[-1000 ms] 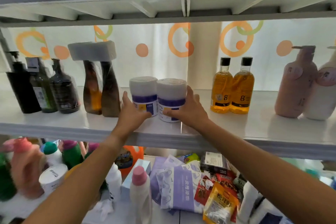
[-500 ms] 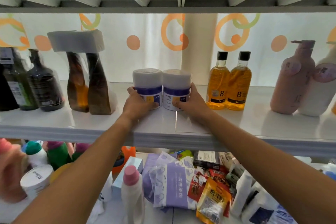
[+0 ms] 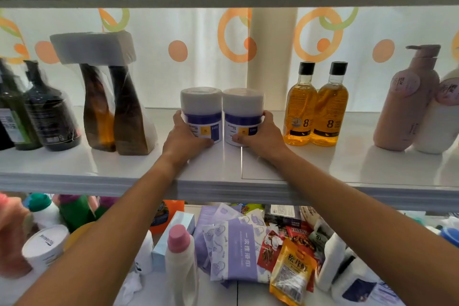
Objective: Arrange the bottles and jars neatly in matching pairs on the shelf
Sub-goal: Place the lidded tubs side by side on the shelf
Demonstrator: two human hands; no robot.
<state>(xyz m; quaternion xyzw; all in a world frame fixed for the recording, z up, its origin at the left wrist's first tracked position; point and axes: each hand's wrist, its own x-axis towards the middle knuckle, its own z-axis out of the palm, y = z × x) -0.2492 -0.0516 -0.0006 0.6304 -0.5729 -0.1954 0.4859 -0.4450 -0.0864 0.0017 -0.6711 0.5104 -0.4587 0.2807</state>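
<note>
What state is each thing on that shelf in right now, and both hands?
Left jar: upright, lidded, held by left hand.
Right jar: upright, lidded, held by right hand.
Amber bottles: upright, capped, side by side.
Pink pump bottle: upright.
Brown wrapped bottles: upright, wrapped together.

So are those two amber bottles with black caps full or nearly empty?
Nearly full. In both amber bottles, golden liquid reaches the shoulders, leaving only the clear necks empty under the black caps.

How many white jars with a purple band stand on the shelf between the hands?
2. The left jar is held by the left hand, the right jar by the right hand; they stand side by side. None seems hidden.
</note>
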